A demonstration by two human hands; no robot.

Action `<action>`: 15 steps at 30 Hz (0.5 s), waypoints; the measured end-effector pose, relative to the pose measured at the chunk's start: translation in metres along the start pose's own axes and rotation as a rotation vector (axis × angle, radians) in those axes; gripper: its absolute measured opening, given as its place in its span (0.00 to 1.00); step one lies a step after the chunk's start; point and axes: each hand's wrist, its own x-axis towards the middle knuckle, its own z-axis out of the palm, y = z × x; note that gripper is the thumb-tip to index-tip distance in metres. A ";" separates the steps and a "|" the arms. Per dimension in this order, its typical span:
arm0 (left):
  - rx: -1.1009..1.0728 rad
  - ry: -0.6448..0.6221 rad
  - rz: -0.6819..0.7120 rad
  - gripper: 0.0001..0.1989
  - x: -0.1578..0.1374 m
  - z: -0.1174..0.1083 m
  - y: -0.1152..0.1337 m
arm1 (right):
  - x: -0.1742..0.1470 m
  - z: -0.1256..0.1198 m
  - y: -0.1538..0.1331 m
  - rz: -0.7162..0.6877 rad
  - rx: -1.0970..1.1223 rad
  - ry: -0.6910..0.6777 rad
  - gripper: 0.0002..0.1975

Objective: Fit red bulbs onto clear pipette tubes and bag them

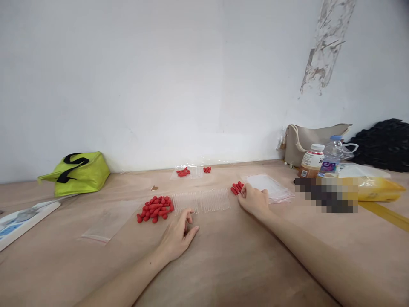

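Observation:
My left hand (179, 236) rests on the brown-covered table, thumb and fingers apart and nothing between them. Just beyond its fingertips lie two side-by-side rows of thin clear tubes (215, 200). To the left of those rows is a heap of small red bulb-shaped pieces (155, 209). My right hand (254, 199) is on the other side, fingers bent down and closed at the edge of a smaller red group (237, 187). Its fingertips are partly hidden, so what they pinch does not show. Beside that hand lies a stack of clear plastic bags (268, 187).
Farther back, a clear bag (188, 172) has red pieces and tubes on it. An open-looking zip bag (108, 221) lies left. A lime bag (81, 175) and white tray (27, 219) stand at left; bottles (313, 160), a handbag (309, 138) and a yellow packet (370, 187) at right.

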 end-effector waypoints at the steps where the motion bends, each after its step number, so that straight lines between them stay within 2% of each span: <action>1: 0.000 -0.003 -0.001 0.16 0.000 0.000 0.000 | 0.000 0.000 -0.001 -0.002 -0.022 -0.006 0.09; 10: 0.011 -0.016 -0.010 0.16 0.000 0.000 0.000 | 0.002 0.000 -0.003 -0.020 -0.139 -0.103 0.17; 15: 0.011 -0.021 0.001 0.15 0.001 -0.001 0.000 | 0.001 -0.003 -0.004 -0.041 -0.174 -0.107 0.19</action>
